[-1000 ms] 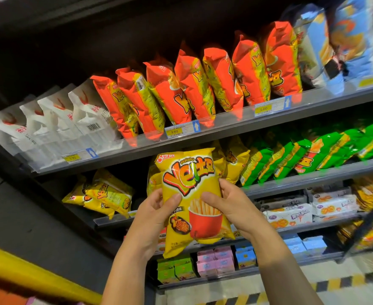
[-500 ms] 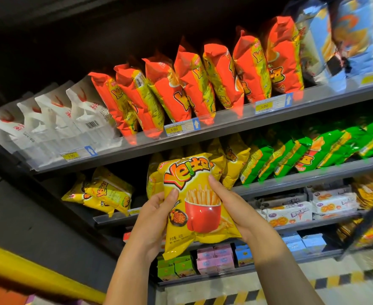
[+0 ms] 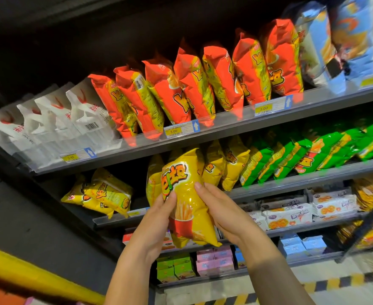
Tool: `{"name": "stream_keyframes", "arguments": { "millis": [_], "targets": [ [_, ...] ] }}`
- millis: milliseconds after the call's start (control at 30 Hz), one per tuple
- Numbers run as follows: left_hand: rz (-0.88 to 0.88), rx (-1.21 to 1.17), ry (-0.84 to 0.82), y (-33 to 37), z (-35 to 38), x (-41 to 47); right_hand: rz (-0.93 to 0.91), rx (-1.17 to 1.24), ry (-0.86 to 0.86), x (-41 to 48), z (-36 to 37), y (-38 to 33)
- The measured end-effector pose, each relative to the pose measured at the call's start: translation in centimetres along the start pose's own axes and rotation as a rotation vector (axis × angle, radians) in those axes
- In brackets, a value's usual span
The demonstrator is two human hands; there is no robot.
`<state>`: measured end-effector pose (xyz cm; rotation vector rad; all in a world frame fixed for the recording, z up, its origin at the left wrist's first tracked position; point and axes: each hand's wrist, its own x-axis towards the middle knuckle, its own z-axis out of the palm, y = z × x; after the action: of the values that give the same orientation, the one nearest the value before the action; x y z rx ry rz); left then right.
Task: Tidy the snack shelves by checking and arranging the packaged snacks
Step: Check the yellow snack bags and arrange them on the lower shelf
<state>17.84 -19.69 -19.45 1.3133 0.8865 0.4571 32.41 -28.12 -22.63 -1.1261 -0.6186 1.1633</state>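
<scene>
Yellow bag (image 3: 189, 201) tipped toward shelf (image 3: 291, 184), left hand (image 3: 157, 219), right hand (image 3: 222, 213) gripping

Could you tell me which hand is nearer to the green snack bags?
Right. The right hand holds the right side of the yellow bag, below-left of the green snack bags; the left hand holds its left side, farther away.

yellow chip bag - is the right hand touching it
Touching. The head view shows the right hand pressed against the right edge of the yellow chip bag, with no gap between them; the left hand holds the other side.
</scene>
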Motion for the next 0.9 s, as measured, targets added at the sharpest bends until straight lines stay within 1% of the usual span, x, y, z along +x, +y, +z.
{"name": "stream_keyframes", "arguments": {
  "millis": [133,333,533,700,800,900],
  "targets": [
    [-0.008,-0.081,0.031,-0.2,-0.5,-0.1,0.024,-0.017,0.024,-0.1,-0.3,-0.3],
    [0.01,-0.186,0.042,-0.3,-0.8,0.0,0.012,-0.033,-0.009,-0.1,-1.3,-0.5],
    [0.017,-0.117,0.009,-0.8,-0.9,0.4,0.004,-0.052,-0.029,-0.2,-1.0,-0.5],
    [0.085,0.009,0.078,-1.5,-0.5,0.4,-0.005,-0.019,-0.059,0.1,0.2,-0.1],
    [0.063,-0.016,0.099,-1.8,-0.8,0.1,0.014,0.007,-0.047,0.8,0.5,1.0],
    [-0.006,-0.132,0.071,-2.3,-1.8,0.1,0.038,0.027,-0.046,1.6,0.7,1.8]
  ]
}}
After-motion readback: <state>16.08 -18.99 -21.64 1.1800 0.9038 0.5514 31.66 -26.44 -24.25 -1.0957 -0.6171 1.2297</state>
